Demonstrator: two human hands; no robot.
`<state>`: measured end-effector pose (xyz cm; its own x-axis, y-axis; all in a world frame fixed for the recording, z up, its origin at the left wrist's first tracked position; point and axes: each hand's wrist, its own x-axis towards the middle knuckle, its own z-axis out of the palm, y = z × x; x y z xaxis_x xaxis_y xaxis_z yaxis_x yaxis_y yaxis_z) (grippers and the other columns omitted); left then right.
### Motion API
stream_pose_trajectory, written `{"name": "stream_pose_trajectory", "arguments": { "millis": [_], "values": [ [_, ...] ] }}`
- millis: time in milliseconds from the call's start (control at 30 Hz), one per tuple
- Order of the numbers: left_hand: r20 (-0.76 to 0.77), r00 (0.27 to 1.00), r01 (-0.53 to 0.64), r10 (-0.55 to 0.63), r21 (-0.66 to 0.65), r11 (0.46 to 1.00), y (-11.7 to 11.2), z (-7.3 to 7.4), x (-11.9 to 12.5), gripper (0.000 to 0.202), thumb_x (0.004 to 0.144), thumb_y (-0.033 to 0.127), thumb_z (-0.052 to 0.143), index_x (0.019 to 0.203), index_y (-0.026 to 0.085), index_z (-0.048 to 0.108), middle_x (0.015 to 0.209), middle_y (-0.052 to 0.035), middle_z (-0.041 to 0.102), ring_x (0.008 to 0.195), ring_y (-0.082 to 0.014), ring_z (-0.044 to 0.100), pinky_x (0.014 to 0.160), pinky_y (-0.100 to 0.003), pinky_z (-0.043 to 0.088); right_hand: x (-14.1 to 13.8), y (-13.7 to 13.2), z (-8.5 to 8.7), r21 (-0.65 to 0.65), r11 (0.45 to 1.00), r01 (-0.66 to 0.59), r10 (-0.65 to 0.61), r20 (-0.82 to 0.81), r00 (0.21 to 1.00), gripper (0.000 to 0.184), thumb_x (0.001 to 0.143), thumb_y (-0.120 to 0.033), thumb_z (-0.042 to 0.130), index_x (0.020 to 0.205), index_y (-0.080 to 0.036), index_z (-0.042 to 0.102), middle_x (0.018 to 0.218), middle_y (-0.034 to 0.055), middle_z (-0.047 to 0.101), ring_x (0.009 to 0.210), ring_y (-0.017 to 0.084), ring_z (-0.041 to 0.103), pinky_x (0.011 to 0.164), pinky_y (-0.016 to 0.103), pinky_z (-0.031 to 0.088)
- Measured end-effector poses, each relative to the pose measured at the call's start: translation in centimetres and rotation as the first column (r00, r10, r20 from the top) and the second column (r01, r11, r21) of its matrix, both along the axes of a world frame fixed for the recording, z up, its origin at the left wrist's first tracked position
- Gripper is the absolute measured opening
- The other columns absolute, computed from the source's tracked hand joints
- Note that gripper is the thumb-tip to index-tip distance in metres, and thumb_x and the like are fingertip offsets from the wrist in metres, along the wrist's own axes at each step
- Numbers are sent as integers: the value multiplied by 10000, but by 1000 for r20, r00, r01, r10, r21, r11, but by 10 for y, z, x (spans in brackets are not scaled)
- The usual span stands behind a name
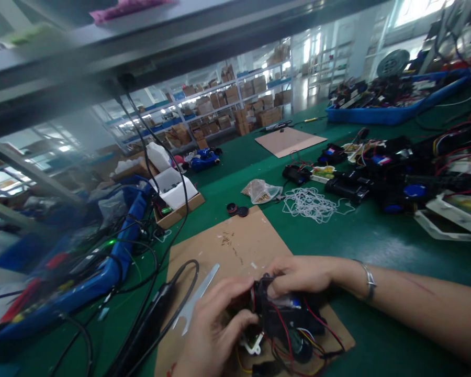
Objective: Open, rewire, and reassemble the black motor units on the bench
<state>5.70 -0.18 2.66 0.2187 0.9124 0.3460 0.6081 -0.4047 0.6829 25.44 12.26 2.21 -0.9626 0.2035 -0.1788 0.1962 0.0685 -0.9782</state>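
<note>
Between left hand (214,330) and right hand (302,275), a wired black housing (282,317) sits clasped.

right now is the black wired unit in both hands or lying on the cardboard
Held: the left hand and right hand have fingers closed on the black wired unit.

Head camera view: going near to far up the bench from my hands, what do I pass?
Black wired unit → cardboard sheet → black round parts → plastic bag of small brass parts → tan board → boxes on shelving
</note>
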Motion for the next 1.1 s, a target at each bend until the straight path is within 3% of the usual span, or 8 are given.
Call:
{"name": "stream_pose_trajectory", "arguments": {
  "millis": [167, 333, 433, 600, 733, 900, 1000, 1100],
  "values": [
    [-10, 999, -47, 47, 4, 999, 2, 6, 2, 313, 774, 339, 725, 1075, 278, 664, 785, -12, 691, 660, -150, 657, 582, -227, 552, 1, -3, 4, 79, 996, -38, 44, -75, 996, 497, 853, -608, 440, 634, -164, 461, 615, -34, 373, 552, 88, 337, 498, 232, 286],
    [-55, 998, 37, -28, 160, 986, -1, 0, -2, 305, 855, 230, 637, 1146, 316, 616, 1110, -52, 644, 1013, -175, 639, 835, -268, 541, 1, -3, 3, -45, 999, 4, -9, -109, 994, 595, 808, -732, 438, 639, -162, 450, 614, -41, 351, 555, 80, 312, 500, 226, 281],
    [-80, 995, 67, -54, 159, 985, -2, -1, -4, 335, 855, 134, 608, 1132, 322, 613, 1204, -52, 593, 1081, -168, 608, 888, -275, 520, 1, -1, 0, -79, 997, 25, -33, -109, 993, 604, 789, -744, 457, 650, -157, 468, 621, -41, 358, 559, 79, 313, 503, 224, 282],
    [-39, 996, 79, -76, 83, 993, -1, 6, -1, 265, 844, 216, 651, 1092, 308, 643, 1111, -36, 656, 1024, -158, 643, 869, -247, 532, 2, -1, -2, 68, 998, -13, 18, -73, 997, 594, 852, -701, 396, 634, -154, 467, 629, -30, 363, 572, 90, 332, 510, 228, 295],
    [2, 1000, -28, 28, 39, 999, -4, 8, 3, 267, 834, 244, 666, 1090, 321, 663, 1077, -27, 683, 1001, -165, 653, 857, -253, 537, 3, -5, 2, 161, 987, -10, 25, -91, 996, 556, 905, -633, 366, 613, -164, 433, 625, -36, 345, 565, 90, 330, 522, 226, 304],
    [127, 982, -122, 140, -140, 983, -7, 8, 8, 260, 803, 234, 703, 1050, 311, 682, 1076, -12, 683, 1013, -174, 642, 871, -274, 530, 4, -15, 11, 381, 920, 91, -36, -150, 988, 455, 927, -529, 426, 804, -129, 604, 693, -12, 493, 625, 110, 429, 594, 230, 349],
    [131, 987, -81, 91, -79, 994, -7, 9, 9, 299, 799, 128, 687, 1047, 294, 668, 1104, -4, 665, 1038, -148, 625, 897, -241, 502, 4, -18, 16, 444, 887, 124, -78, -119, 990, 437, 914, -517, 463, 868, -120, 638, 724, 5, 548, 646, 123, 459, 617, 237, 363],
    [56, 995, 80, -85, 92, 993, -7, 9, 7, 325, 832, 40, 589, 1067, 259, 632, 1159, -20, 625, 1064, -125, 600, 908, -217, 480, 5, -15, 19, 315, 947, 67, -26, -131, 991, 492, 921, -550, 421, 828, -119, 638, 723, 3, 531, 667, 128, 459, 614, 233, 371]
  ]
}}
